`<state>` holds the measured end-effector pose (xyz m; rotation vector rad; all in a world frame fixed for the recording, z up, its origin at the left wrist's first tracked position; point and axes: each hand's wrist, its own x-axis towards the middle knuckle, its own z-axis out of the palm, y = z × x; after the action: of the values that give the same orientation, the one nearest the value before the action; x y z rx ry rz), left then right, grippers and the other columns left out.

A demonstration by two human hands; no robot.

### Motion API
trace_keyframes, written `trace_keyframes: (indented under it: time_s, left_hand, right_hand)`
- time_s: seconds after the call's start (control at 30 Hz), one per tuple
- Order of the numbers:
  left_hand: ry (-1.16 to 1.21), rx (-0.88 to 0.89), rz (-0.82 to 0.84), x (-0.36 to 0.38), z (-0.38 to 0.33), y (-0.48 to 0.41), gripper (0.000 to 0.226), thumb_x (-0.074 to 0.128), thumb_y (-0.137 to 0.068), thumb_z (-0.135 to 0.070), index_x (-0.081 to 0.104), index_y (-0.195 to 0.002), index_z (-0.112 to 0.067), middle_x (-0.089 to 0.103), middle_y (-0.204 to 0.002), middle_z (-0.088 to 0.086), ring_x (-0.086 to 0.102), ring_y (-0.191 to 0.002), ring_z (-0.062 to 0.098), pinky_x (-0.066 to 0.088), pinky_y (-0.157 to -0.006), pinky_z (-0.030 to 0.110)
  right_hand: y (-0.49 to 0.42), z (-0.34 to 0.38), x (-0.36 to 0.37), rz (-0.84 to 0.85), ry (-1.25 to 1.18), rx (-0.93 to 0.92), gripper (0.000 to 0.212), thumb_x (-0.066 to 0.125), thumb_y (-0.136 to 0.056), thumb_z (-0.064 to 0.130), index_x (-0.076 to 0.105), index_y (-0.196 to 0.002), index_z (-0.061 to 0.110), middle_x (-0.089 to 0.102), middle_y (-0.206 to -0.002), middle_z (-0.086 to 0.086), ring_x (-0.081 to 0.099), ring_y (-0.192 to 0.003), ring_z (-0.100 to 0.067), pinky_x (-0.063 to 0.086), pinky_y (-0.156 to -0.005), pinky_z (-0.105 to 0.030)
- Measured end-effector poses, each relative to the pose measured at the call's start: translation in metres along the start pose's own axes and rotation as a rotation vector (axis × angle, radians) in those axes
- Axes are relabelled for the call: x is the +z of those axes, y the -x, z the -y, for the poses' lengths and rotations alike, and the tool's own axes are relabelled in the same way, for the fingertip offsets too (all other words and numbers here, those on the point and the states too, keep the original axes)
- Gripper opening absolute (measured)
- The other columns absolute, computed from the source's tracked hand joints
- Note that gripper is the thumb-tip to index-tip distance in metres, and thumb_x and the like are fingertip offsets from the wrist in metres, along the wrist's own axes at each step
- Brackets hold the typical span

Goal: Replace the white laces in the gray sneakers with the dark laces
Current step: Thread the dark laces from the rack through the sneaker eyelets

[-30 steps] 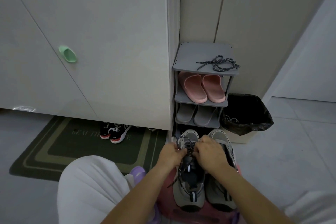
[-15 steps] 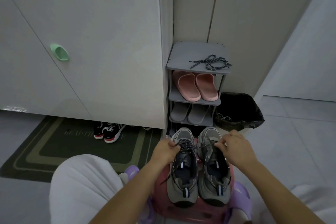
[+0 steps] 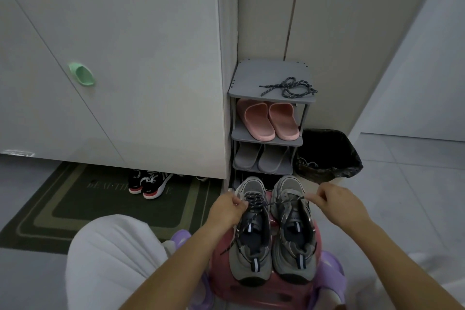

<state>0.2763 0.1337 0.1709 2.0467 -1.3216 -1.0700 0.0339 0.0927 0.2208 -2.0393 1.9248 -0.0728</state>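
The left hand (image 3: 227, 211) and right hand (image 3: 339, 206) each pinched an end of the dark lace (image 3: 254, 200) in the left sneaker (image 3: 251, 259) at 6 o'clock; equal pulls toward 9 and 3 o'clock would probably keep its ends level.

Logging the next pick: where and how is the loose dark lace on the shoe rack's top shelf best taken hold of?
Pinch the dark lace at the crossing where its loops bunch, coming from above and the front. It lies flat in a loose coil on the open top shelf, nothing over it, so a grip there probably lifts it whole.
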Motion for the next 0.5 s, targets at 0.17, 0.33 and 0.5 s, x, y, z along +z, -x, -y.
trace_keyframes:
  time_s: [0.17, 0.33, 0.5]
  left_hand:
    - [-0.32, 0.262, 0.018, 0.002, 0.0, 0.023, 0.036, 0.071, -0.077, -0.04, 0.046, -0.092, -0.019, 0.046, -0.091, -0.004, 0.052, -0.085, 0.017, 0.038, -0.066, 0.026]
    - [-0.45, 0.312, 0.025, -0.001, 0.002, 0.025, 0.025, 0.061, -0.081, -0.024, 0.041, -0.095, -0.02, 0.052, -0.101, 0.003, 0.055, -0.09, 0.024, 0.043, -0.072, 0.031]
    - [-0.394, 0.322, 0.005, -0.016, 0.001, 0.018, 0.014, 0.053, -0.088, -0.017, 0.06, -0.1, -0.015, 0.066, -0.098, 0.004, 0.061, -0.093, 0.023, 0.049, -0.078, 0.032]
  right_hand:
    - [-0.002, 0.002, -0.017, 0.076, -0.252, 0.023, 0.027, 0.073, -0.079, 0.035, 0.062, -0.082, 0.011, 0.063, -0.068, 0.002, 0.058, -0.066, -0.013, 0.043, -0.06, -0.025]
    - [-0.005, 0.009, -0.023, 0.205, -0.199, -0.04, 0.024, 0.06, -0.089, 0.019, 0.063, -0.078, -0.003, 0.058, -0.067, -0.006, 0.055, -0.059, -0.014, 0.039, -0.056, -0.022]
    - [0.003, 0.024, -0.022, 0.226, -0.602, 0.039, 0.009, 0.056, -0.092, 0.009, 0.058, -0.084, 0.006, 0.067, -0.072, -0.012, 0.064, -0.05, -0.007, 0.045, -0.042, -0.015]
